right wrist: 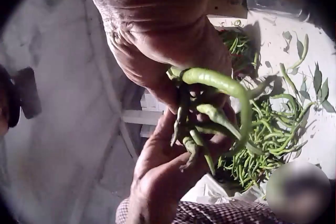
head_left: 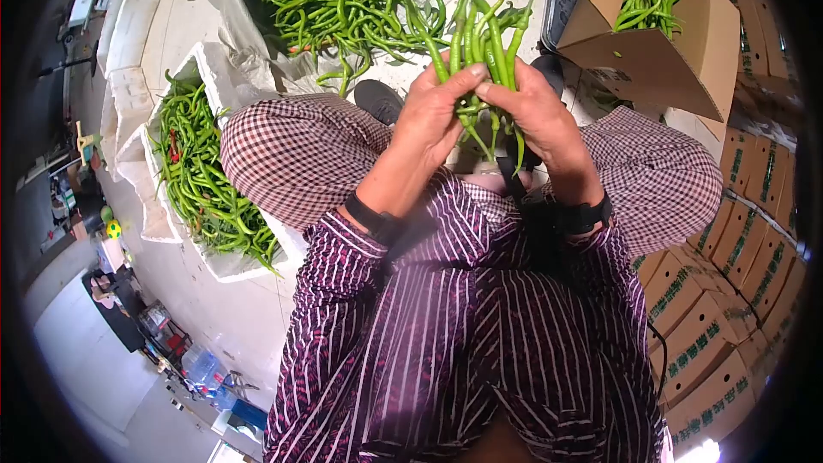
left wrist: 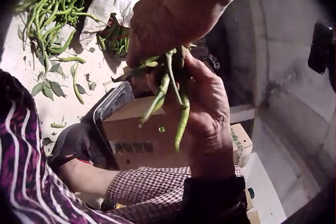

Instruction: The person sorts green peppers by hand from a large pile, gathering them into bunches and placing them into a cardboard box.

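Observation:
Both hands hold one bunch of long green peppers (head_left: 490,50) above the floor, between the person's knees. The left hand (head_left: 429,116) curls round the bunch from the left, its thumb pressed across the peppers. From the other side the right hand (head_left: 544,120) grips it, the two thumbs nearly meeting in front. Pepper ends stick out above the hands and more hang below them. In the left wrist view several peppers (left wrist: 181,124) dangle under the hands; in the right wrist view a curved pepper (right wrist: 220,81) bends out of the grip. The palms' inner sides are partly hidden.
A large heap of peppers (head_left: 334,0) lies ahead on a sheet. At the left stands a white crate (head_left: 225,279) full of peppers. An open cardboard box (head_left: 673,77) with peppers is at the front right, and stacked cartons (head_left: 707,351) line the right side.

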`<action>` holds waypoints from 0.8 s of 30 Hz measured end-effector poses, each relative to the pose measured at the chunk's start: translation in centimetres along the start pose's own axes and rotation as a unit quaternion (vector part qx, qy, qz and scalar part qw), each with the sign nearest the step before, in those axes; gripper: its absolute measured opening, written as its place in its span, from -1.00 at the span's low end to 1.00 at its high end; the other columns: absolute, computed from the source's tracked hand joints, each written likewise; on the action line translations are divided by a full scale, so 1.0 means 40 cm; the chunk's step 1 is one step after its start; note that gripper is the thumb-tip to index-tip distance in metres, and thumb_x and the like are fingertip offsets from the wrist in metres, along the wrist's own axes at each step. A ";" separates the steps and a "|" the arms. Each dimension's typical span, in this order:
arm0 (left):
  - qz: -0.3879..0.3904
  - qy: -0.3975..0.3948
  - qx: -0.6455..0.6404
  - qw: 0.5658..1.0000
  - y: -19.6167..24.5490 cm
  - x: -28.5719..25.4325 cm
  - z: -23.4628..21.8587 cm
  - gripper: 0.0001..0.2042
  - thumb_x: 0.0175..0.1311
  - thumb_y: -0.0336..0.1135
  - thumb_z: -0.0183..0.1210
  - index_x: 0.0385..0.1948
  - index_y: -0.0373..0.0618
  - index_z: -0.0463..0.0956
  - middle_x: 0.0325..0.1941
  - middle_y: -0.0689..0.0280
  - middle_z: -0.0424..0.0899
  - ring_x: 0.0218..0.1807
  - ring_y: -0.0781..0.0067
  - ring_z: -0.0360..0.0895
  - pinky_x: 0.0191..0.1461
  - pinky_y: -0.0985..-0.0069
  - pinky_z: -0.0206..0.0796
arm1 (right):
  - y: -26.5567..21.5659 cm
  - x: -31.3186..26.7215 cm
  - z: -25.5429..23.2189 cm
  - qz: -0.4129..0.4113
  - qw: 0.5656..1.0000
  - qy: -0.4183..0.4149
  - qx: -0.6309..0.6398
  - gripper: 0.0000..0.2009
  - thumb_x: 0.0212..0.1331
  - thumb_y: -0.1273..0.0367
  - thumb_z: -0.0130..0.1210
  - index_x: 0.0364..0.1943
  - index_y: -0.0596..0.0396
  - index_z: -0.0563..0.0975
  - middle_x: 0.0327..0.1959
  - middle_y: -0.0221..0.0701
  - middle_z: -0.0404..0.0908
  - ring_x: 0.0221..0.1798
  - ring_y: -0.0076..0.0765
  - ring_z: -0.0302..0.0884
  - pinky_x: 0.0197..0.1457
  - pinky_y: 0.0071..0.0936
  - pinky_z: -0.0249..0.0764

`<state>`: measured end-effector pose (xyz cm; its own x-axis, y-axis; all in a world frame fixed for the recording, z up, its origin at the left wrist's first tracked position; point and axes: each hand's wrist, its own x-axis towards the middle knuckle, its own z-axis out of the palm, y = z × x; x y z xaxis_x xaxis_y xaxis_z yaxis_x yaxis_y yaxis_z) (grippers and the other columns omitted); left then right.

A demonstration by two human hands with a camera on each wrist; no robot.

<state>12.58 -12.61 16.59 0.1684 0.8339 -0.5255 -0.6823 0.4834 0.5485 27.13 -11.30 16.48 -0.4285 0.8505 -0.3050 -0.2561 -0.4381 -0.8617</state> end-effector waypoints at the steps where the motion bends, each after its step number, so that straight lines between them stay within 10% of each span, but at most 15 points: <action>1: 0.012 0.021 -0.011 1.000 0.006 0.001 -0.002 -0.74 0.22 -0.51 0.14 -0.05 -0.27 0.42 -0.15 0.21 0.58 -0.17 0.43 0.58 -0.07 0.53 0.48 | -0.016 -0.006 0.003 0.023 0.997 -0.014 0.067 -0.63 0.18 0.45 0.05 0.09 0.26 0.41 -0.03 -0.35 0.53 0.01 -0.48 0.45 0.13 -0.52 0.34; 10: 0.026 0.020 0.050 0.998 -0.004 0.012 -0.016 -0.77 0.26 -0.47 0.09 -0.08 -0.32 0.41 -0.19 0.20 0.59 -0.22 0.42 0.59 -0.16 0.50 0.53 | -0.007 0.002 -0.016 0.040 0.997 -0.021 -0.064 -0.65 0.14 0.51 0.01 0.05 0.28 0.43 -0.12 -0.39 0.55 -0.08 -0.50 0.45 0.03 -0.57 0.37; 16: -0.006 -0.019 -0.036 0.999 0.003 0.020 -0.032 -0.75 0.29 -0.46 0.02 -0.04 -0.40 0.36 -0.16 0.08 0.57 -0.22 0.25 0.60 -0.17 0.42 0.54 | -0.002 -0.001 -0.025 0.054 0.988 -0.023 0.144 -0.65 0.15 0.52 -0.04 0.06 0.31 0.42 -0.07 -0.33 0.55 0.01 -0.39 0.47 0.12 -0.51 0.35; 20: 0.012 0.037 -0.018 0.999 -0.016 0.031 -0.037 -0.72 0.30 -0.41 0.04 -0.01 -0.34 0.35 -0.16 0.04 0.57 -0.18 0.16 0.61 -0.14 0.32 0.58 | -0.008 -0.006 -0.016 -0.046 0.989 0.049 -0.132 -0.68 0.15 0.52 -0.07 0.02 0.28 0.44 -0.14 -0.24 0.60 -0.03 -0.34 0.54 0.05 -0.45 0.42; 24: 0.019 0.030 -0.022 0.999 -0.032 0.029 -0.028 -0.71 0.30 -0.42 0.06 0.02 -0.30 0.37 -0.09 0.12 0.57 -0.07 0.30 0.56 0.04 0.40 0.46 | 0.017 -0.013 -0.025 -0.179 0.917 0.033 -0.354 -0.74 0.15 0.43 -0.03 -0.10 0.27 0.39 -0.41 -0.01 0.51 -0.31 0.13 0.53 -0.29 -0.19 0.40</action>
<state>12.86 -12.57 14.55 0.1008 0.8334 -0.5434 -0.7185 0.4387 0.5396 28.05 -11.73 15.64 -0.3678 0.9288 0.0459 0.2671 0.1528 -0.9515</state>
